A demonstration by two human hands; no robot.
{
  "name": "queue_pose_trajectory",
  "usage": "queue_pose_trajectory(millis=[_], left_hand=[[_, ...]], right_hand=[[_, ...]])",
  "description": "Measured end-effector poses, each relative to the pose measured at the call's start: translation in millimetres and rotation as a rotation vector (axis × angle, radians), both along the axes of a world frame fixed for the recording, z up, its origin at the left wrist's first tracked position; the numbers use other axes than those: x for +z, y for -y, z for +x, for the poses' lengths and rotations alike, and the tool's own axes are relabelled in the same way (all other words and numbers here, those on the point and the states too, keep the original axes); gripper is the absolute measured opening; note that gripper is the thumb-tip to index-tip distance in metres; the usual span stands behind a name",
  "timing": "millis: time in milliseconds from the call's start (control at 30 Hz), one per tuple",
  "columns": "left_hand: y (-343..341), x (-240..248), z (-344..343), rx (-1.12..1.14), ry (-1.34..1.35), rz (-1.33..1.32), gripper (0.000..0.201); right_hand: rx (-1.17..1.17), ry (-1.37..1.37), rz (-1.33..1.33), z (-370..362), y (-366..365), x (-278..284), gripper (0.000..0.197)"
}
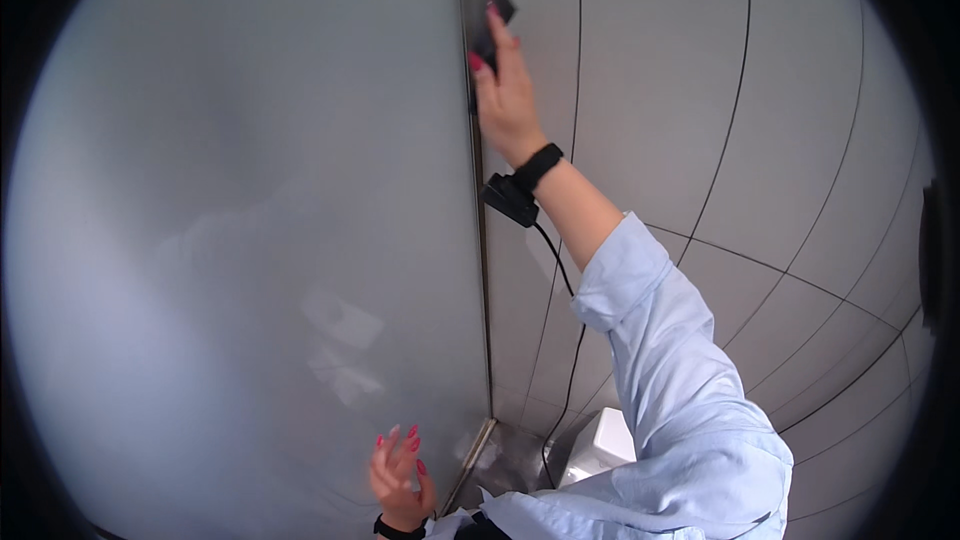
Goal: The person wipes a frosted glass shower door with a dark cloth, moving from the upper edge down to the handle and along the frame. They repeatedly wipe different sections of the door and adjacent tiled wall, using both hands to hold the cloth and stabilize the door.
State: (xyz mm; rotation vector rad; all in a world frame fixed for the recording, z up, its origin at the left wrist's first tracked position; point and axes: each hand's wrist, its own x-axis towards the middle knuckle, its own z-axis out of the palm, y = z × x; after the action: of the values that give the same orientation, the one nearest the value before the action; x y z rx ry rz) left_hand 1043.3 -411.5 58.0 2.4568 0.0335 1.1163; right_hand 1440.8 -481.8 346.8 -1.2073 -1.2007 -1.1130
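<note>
Dark block (503, 6), blurred at its edges, is in the right hand (512, 95), high up near the top of the view, where a frosted glass panel (250, 170) meets a grey tiled wall (660, 70). It lies over or just beside the narrow metal strip (483, 280) that runs down the panel's edge; whether it touches the strip, the wall or both, I cannot tell. The fingers of the right hand are stretched along the block and close on it, with the thumb toward the glass; blur hides the exact grip.

Around the right wrist is a black band (540, 166), with a small black box (509, 200) on its glass side. A thin black cable (574, 370) drops from this box toward the floor. The right arm reaches upward in a light blue sleeve (670, 350), its cuff near the elbow.

Low in the view, the left hand (400, 480) is raised close to the glass, fingers loosely bent and spread apart; contact with the panel is not clear. Its wrist also wears a black band. Pale reflections show on the panel above this hand.

Near the foot of the wall stands a white box (602, 445), partly hidden by the sleeve, beside a shiny grey floor (512, 448).
</note>
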Motion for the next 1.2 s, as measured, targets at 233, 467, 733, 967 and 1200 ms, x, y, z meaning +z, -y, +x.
queue_pose_trajectory(millis=[233,467,733,967,1200], left_hand=[[-5,1,29,-0.096,-0.003,-0.076,0.041],[1,-15,49,-0.166,-0.128,-0.112,0.046],[-2,-31,156,-0.422,0.013,-0.137,0.046],[27,-21,209,-0.481,0.176,-0.313,0.045],[5,45,286,-0.528,0.24,-0.331,0.056]], right_hand=[[-0.071,-0.009,-0.026,35,-34,-77,0.065],[-0.157,-0.187,-0.217,29,-14,-235,0.078],[0.074,-0.761,-0.264,2,25,-297,0.058],[0.564,-0.758,0.357,-54,140,-116,0.052],[-0.443,-0.136,0.432,-98,286,-15,0.053]])
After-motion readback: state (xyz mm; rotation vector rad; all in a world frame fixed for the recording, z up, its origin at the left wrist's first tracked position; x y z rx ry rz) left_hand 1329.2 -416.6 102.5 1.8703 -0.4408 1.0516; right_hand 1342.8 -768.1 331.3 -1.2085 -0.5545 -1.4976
